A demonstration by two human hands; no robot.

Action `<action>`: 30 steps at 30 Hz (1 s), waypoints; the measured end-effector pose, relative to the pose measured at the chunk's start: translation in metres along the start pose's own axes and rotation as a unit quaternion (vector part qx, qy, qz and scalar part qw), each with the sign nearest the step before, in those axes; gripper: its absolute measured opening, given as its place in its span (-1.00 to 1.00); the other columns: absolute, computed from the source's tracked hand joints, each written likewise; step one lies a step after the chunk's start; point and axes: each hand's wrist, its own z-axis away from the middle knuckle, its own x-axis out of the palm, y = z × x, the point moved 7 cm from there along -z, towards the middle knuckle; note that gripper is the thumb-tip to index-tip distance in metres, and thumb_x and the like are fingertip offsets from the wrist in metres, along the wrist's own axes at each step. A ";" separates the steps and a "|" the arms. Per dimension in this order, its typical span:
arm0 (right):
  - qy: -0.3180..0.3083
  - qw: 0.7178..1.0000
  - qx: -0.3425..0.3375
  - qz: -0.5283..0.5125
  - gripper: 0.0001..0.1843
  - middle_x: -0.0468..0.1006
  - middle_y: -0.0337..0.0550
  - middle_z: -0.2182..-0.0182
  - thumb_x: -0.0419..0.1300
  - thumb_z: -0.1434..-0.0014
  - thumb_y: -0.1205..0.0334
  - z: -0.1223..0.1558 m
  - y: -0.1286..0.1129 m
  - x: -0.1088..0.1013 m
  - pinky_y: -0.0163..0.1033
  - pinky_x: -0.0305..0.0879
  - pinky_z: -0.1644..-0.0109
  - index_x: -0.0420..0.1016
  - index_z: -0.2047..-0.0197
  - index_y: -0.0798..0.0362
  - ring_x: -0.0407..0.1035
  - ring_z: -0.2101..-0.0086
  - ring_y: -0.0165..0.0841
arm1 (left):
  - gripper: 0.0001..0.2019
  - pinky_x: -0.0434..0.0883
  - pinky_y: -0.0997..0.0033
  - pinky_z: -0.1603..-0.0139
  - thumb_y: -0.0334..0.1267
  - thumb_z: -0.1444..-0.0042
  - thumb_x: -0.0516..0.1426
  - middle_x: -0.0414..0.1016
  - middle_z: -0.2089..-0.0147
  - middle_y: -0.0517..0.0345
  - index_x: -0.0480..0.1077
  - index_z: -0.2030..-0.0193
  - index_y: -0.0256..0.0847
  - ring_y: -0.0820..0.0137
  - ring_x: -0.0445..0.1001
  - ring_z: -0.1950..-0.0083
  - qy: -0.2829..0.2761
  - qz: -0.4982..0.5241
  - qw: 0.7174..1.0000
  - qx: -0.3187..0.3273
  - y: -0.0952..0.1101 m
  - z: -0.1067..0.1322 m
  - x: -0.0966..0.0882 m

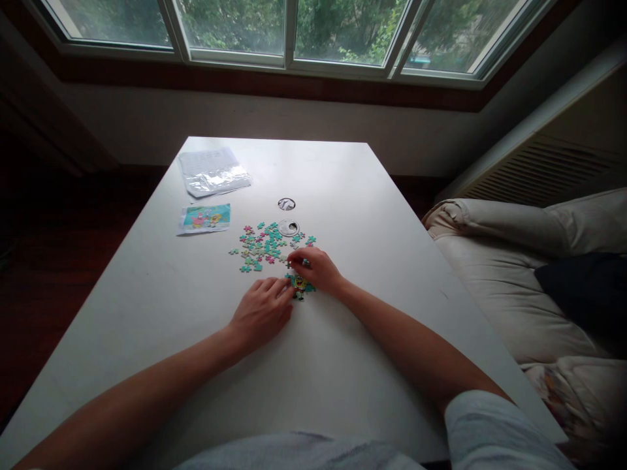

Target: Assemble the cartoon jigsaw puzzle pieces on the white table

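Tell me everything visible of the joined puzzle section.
The joined puzzle section is a small, irregular, cardboard-like patch showing a yellow cartoon figure with turquoise around it. It lies flat, face up on the white table, nearer the camera than the loose pieces. The left hand appears to touch its left edge; the right hand partly overlaps it.

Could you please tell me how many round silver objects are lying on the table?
2. The farther disc lies beyond the loose puzzle pieces; the nearer disc lies at their far edge. Anything under the left hand or right hand cannot be seen.
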 end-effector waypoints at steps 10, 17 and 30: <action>-0.005 1.000 0.018 0.012 -0.89 0.61 -0.27 0.38 0.26 -0.17 0.34 -0.001 -0.005 0.002 -0.19 0.24 0.00 0.61 0.26 -0.04 0.39 0.28 -0.35 | -0.68 0.32 0.05 -0.16 -0.34 -0.26 0.06 0.42 -0.20 -0.08 0.35 -0.14 -0.16 0.11 0.37 -0.18 0.007 0.004 1.000 0.012 -0.002 -0.001 0.002; -0.011 0.999 0.031 0.018 -0.94 0.56 -0.28 0.44 0.29 -0.15 0.33 0.000 -0.006 0.007 -0.21 0.24 0.06 0.57 0.32 -0.02 0.36 0.31 -0.36 | -0.67 0.31 0.06 -0.17 -0.35 -0.25 0.07 0.42 -0.20 -0.06 0.35 -0.15 -0.13 0.11 0.36 -0.20 0.003 0.002 1.000 0.012 -0.002 0.000 0.003; -0.025 0.996 0.013 0.085 -0.94 0.54 -0.23 0.37 0.28 -0.17 0.33 0.000 -0.007 0.010 -0.16 0.15 0.00 0.51 0.33 -0.01 0.31 0.23 -0.30 | -0.66 0.32 0.05 -0.14 -0.35 -0.25 0.07 0.42 -0.19 -0.08 0.34 -0.16 -0.13 0.11 0.36 -0.17 0.003 0.007 1.000 0.011 -0.002 0.000 0.002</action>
